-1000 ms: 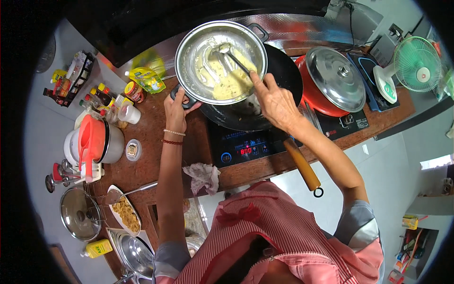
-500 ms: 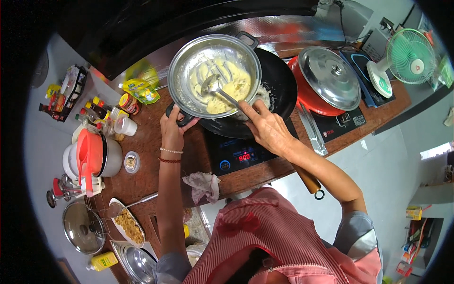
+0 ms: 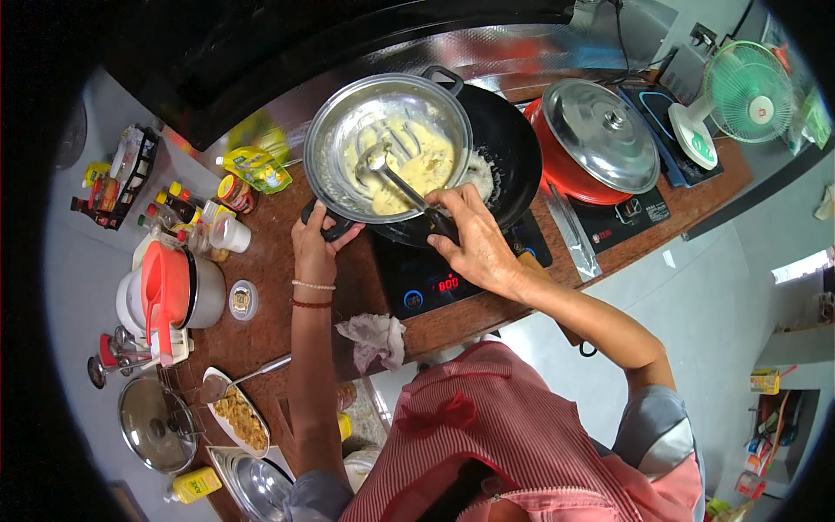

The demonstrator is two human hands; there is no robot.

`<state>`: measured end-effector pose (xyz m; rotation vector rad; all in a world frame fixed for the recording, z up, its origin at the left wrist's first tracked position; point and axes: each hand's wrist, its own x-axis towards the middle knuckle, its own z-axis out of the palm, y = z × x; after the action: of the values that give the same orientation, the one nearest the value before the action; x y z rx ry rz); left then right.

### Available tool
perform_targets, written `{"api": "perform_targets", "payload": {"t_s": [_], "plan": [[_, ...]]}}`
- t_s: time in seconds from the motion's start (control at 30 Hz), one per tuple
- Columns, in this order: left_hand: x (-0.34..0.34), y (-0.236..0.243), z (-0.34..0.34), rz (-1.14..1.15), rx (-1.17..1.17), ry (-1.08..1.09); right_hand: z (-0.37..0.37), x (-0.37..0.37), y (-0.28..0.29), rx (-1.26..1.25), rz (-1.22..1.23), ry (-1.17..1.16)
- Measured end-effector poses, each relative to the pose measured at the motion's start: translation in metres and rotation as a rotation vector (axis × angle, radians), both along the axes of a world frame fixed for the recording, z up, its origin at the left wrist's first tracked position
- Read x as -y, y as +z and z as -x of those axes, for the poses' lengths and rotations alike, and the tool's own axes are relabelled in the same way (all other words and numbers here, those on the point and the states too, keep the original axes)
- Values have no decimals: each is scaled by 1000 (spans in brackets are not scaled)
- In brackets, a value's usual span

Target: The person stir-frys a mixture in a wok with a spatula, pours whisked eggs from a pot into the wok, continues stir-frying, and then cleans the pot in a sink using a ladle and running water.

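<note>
A steel two-handled pot [image 3: 339, 130] is held over a black wok [image 3: 513, 148], with pale yellow batter [image 3: 409, 191] inside. My left hand [image 3: 317, 244] is closed on the pot's black handle at its lower left. My right hand [image 3: 472, 242] grips the dark handle of a steel ladle [image 3: 374, 159], whose head rests in the batter. White lumpy stuff [image 3: 481, 174] shows in the wok behind the pot. The wok stands on a lit induction cooktop [image 3: 400, 278]; its wooden handle is mostly behind my right forearm.
At right, a red lidded pot [image 3: 557, 157] and a green fan [image 3: 746, 91]. On the left, seasoning bottles [image 3: 183, 198], stacked pots [image 3: 204, 287] and a food dish [image 3: 239, 422]. A crumpled cloth [image 3: 374, 339] lies at the front edge; a sink [image 3: 261, 478] is lower left.
The pot has moved a little left and down from a second ago. My right hand has shifted down along the ladle, and the ladle head has moved left within the pot.
</note>
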<state>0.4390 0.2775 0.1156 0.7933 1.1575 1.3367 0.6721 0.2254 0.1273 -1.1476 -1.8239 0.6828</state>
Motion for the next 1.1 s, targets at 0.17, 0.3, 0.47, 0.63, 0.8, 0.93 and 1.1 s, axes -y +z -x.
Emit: {"api": "perform_targets", "payload": {"t_s": [0.17,0.3,0.47,0.63,0.8,0.93,1.1], "plan": [[7,4,0,32,-19,36,0,-1,0,47,35,28],[5,-3,10,-23,-44,39,-7,-10,4,128,46,18],[-9,8,2,-141,-200,12,-35,-32,27,-171,193,-27],[-34,5,-7,-176,-229,57,-69,-49,32,-250,308,-55],[-51,-8,-12,-161,-235,26,-86,-53,17,-244,336,-86],[-57,-19,-20,-156,-265,14,-98,-59,4,-269,360,-97],[-60,-26,-25,-195,-310,-29,-107,-63,-5,-269,367,-102]]}}
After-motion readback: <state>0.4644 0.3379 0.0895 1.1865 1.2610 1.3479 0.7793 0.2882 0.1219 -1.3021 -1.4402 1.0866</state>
